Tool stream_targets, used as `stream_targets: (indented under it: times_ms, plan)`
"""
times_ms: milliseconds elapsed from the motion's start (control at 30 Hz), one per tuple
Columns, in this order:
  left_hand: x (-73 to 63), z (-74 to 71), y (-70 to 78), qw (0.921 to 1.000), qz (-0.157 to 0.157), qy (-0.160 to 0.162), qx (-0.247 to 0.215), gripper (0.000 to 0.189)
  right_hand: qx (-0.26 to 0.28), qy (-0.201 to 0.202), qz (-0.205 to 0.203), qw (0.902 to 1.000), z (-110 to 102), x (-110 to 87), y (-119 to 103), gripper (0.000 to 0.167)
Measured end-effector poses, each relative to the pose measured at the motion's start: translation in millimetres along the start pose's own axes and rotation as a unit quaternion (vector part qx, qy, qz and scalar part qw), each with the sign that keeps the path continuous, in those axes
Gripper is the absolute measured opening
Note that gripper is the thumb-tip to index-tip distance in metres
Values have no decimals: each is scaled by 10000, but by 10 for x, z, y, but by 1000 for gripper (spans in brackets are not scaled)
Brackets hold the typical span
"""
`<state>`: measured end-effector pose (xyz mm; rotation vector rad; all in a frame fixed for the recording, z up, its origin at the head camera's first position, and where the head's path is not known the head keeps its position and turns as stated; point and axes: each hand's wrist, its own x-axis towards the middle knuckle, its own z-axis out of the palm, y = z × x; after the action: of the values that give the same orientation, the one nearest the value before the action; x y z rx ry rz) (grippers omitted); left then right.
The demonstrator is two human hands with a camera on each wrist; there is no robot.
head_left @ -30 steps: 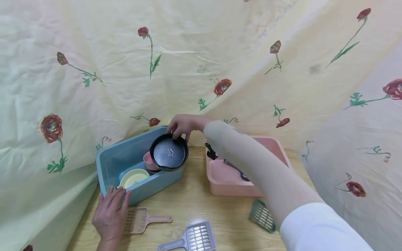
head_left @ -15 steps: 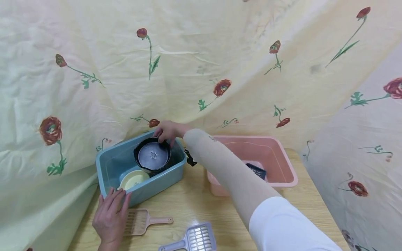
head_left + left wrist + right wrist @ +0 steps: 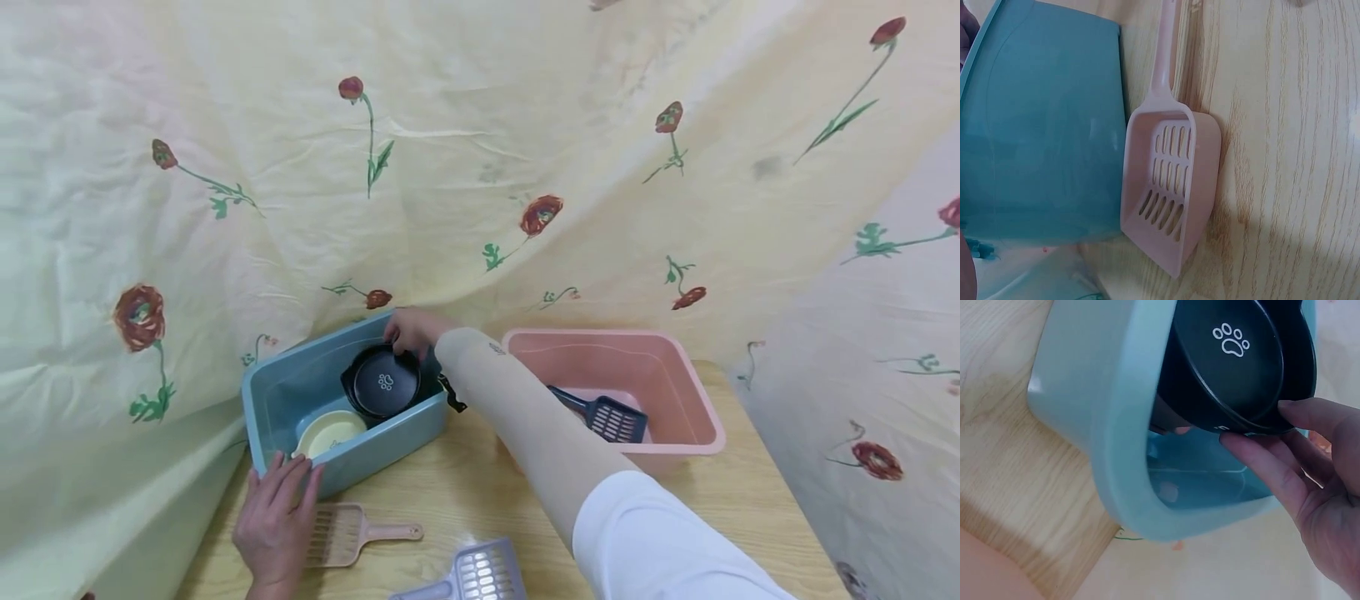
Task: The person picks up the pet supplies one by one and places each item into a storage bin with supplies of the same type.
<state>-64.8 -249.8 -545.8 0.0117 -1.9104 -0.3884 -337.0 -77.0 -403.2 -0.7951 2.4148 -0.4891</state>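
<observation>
With thumb inside the rim and fingers beneath, my right hand (image 3: 414, 330) pinches a round black pet bowl (image 3: 385, 382) marked with a white paw print. That bowl sits inside the right part of a blue plastic bin (image 3: 386, 450); in the right wrist view the black bowl (image 3: 1235, 369) is tilted, with whatever lies under it mostly hidden. A cream bowl (image 3: 330, 432) lies to its left, near the bin's front wall. My left hand (image 3: 277, 521) rests its extended fingers on the bin's front-left rim, beside a pale pink litter scoop (image 3: 337, 535).
A pink bin (image 3: 615, 337) stands to the right, holding a dark blue slotted scoop (image 3: 618, 419). On the wooden table (image 3: 442, 492) in front lies a lavender scoop (image 3: 487, 575). Flowered cloth (image 3: 465, 150) hangs close behind both bins.
My right hand has carried the black bowl left and down into the blue bin, where it covers the pink bowl seen earlier. The left hand stays on the rim.
</observation>
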Motion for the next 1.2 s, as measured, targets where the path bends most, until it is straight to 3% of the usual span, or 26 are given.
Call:
stream_targets:
  times_ms: [267, 533, 833, 933, 1067, 1200]
  plan:
    - [6, -13, 16, 9999, -80, -121, 84, 43, -327, -60, -299, 9990, 79, -4, -50, 38]
    - [15, -25, 16, 9998, -114, -111, 107, 42, 33, -102, -308, 9995, 113, -50, -121, 35]
    - [33, -86, 68, 9973, -288, -626, 251, 46, -100, -66, -597, 9981, 211, -74, -187, 32]
    - [42, -96, 76, 9960, -320, -770, 312, 50, 91, -172, -437, 9989, 275, -95, -224, 32]
    - [40, -90, 74, 9970, -288, -670, 248, 49, 441, -359, -207, 9982, 334, -125, -288, 33]
    - [36, -87, 76, 9981, -272, -533, 166, 47, 571, -424, -409, 9966, 290, -133, -324, 36]
